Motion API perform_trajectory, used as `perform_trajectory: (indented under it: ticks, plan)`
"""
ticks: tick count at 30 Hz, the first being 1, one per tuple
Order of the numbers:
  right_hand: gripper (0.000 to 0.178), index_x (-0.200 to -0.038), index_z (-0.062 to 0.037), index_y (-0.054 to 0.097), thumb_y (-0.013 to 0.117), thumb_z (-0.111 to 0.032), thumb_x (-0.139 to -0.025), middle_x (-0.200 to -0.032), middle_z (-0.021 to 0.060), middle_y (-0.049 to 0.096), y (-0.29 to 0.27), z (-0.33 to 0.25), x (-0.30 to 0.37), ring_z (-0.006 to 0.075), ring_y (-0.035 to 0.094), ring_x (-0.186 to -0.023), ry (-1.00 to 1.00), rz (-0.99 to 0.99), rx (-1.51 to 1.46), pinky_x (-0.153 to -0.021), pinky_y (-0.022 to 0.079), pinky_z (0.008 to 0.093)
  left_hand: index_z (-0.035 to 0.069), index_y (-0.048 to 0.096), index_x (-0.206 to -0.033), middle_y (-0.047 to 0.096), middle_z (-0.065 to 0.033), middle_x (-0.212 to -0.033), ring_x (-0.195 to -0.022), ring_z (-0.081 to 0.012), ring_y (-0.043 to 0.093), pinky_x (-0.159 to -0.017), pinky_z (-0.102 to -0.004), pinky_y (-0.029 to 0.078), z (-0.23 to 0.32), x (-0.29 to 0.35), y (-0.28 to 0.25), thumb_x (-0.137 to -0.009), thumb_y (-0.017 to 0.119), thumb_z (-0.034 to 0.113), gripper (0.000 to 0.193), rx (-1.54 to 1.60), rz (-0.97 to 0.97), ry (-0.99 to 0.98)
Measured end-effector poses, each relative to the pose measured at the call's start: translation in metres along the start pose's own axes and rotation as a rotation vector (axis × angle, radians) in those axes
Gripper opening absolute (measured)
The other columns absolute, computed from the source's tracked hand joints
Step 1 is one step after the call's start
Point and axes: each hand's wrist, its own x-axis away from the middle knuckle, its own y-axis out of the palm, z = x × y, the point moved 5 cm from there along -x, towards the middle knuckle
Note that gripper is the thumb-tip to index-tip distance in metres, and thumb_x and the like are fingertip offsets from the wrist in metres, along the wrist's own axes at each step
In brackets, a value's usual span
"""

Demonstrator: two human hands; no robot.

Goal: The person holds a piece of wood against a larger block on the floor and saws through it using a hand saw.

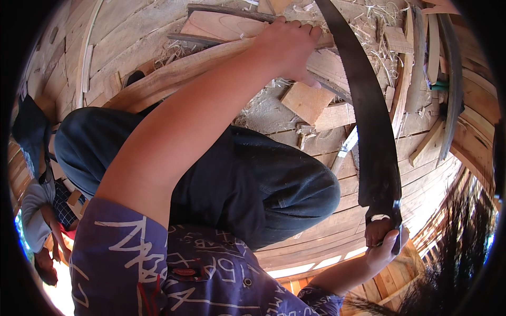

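Handle end of the handsaw [363,95] is gripped by the right hand [386,247], fingers closed round it, low on the right. The dark, tapering blade is held raised, toothed edge facing left, tip carried past the top of the view.

Probable handling: blade thin, springy along its length, stiff across its depth, somewhat tip-heavy. Best held at the handle; the teeth are to be avoided, and kinking is risked if the blade is twisted.

Left hand [295,50] is laid palm down over a light board [329,68], fingers spread, thumb on the near side; whether it is firmly clasped cannot be told. The board is judged rigid and fairly light, best steadied by its long edges, with splinters possible.

Nearby, a square block [308,101] and curled shavings [377,50] are scattered on the plank floor [282,111]. Farther left, another person [37,210] is seen.
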Motion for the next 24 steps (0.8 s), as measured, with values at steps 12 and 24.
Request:
perform_trajectory:
  ticks: [12,24]
  plan:
    - [0.057,-0.059,-0.0016,0.045,0.06,-0.047,-0.09,-0.045,0.0017,0.039,0.013,0.013,-0.015,0.008,0.034,-0.037,0.02,-0.017,0.033,-0.036,0.021,0.0229,0.003,0.052,-0.117,0.062,-0.0115,-0.11,-0.109,-0.0243,0.057,-0.096,-0.0383,0.04,0.001,-0.001,-0.003,-0.057,0.077,0.06,0.087,0.018,-0.038,-0.006]
    - [0.06,-0.058,-0.0009,0.045,0.062,-0.05,-0.088,-0.046,0.003,0.04,0.004,0.01,-0.014,0.0078,0.035,-0.037,0.02,0.0,0.0,-0.035,0.024,0.023,0.002,0.052,-0.114,0.062,-0.0105,-0.106,-0.107,-0.0247,0.058,-0.093,-0.0381,0.041,-0.001,-0.001,-0.002,-0.057,0.077,0.061,0.086,0.015,-0.012,0.005]
